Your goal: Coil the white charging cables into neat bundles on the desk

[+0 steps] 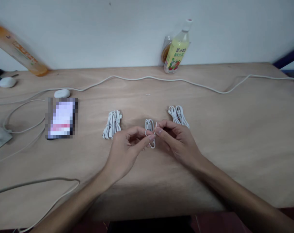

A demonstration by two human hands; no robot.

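Observation:
A small coiled white cable [149, 123] is between my hands at the middle of the desk. My left hand [127, 145] is closed, thumb and forefinger pinching at the coil's middle. My right hand [179, 137] pinches a thin white tie [156, 124], whose short end sticks up above the fingertips. The fingertips of both hands nearly meet, and they hide part of the coil. Left of the coil lies a bunch of bundled white cables [112, 124]. Two more tied white cables [178, 115] lie just beyond my right hand.
A phone [61, 118] and a white earbud case [62, 93] are on the left. A long white cord [147, 77] runs across the back. By the wall stand a yellow-green drink bottle [177, 50] and a leaning orange bottle [20, 51]. A tiny white scrap [148, 94] lies mid-desk.

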